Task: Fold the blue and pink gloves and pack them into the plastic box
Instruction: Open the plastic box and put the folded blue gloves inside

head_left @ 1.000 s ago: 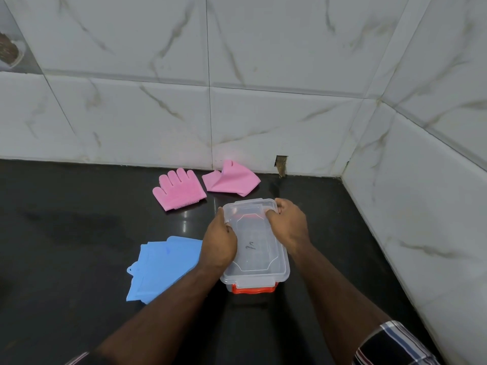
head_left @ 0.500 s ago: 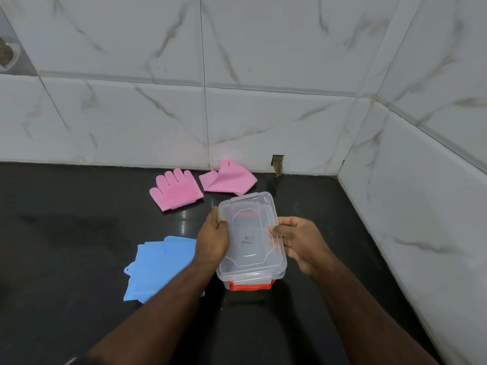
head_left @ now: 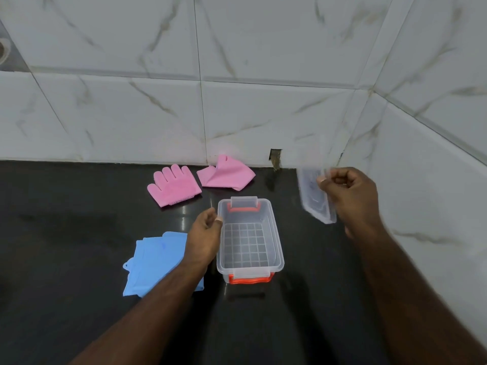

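Clear lid [head_left: 317, 198] pinched in right hand [head_left: 351, 198] | left hand [head_left: 204, 239] loosely curled, empty, beside plastic box [head_left: 249, 237] | park lid well aside — keep box mouth free

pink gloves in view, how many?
2. One pink glove lies flat, fingers toward the wall; the other lies crumpled to its right, beyond the box. None seems hidden.

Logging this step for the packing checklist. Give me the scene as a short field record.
box: plastic box open and empty, on the black counter
lid: clear lid off, held up to the box's right
right hand: right hand pinches the lid
left hand: left hand at the box's left wall
blue gloves: blue gloves left of box
pink gloves: pink gloves behind box, near the wall
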Motion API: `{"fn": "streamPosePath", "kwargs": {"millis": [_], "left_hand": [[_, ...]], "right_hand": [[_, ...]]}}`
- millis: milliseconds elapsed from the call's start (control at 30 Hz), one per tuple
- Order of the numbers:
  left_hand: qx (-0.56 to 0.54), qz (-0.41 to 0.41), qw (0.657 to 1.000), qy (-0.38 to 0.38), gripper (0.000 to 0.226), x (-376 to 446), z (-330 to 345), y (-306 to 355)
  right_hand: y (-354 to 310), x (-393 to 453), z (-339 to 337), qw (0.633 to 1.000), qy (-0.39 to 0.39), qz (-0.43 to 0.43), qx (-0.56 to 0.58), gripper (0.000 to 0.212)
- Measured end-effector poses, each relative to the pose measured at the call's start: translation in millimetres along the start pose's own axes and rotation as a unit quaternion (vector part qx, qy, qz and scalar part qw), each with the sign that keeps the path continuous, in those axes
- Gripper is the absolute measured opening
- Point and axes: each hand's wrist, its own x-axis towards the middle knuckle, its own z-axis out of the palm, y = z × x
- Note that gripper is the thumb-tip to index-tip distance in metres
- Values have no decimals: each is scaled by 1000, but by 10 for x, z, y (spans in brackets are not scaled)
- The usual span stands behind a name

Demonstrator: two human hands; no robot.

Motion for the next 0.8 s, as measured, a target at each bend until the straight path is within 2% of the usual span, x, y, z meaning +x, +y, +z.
{"fn": "streamPosePath", "kwargs": {"millis": [67, 167, 367, 567, 633, 700, 800], "left_hand": [[1, 5, 1000, -2, 49, 13, 11, -38], [4, 12, 1000, 0, 47, 12, 33, -59], [6, 13, 1000, -3, 38, -4, 48, -94], [1, 13, 1000, -10, 44, -32, -18, -136], [0, 9, 1000, -2, 46, -41, -84, -151], [-8, 14, 1000, 9, 43, -26, -190, -179], [-29, 23, 999, 35, 38, 33, -431, -233]], "right_hand": [[122, -49, 0, 992, -17, -27, -122, 17], [410, -148, 72, 961, -63, -22, -268, 19], [741, -445, 368, 909, -154, 41, -385, 14], [892, -548, 609, 911, -188, 68, -360, 2], [924, -526, 594, 918, -184, 65, -346, 11], [894, -485, 545, 930, -164, 57, -323, 17], [673, -439, 453, 965, -111, 83, -222, 13]]}}
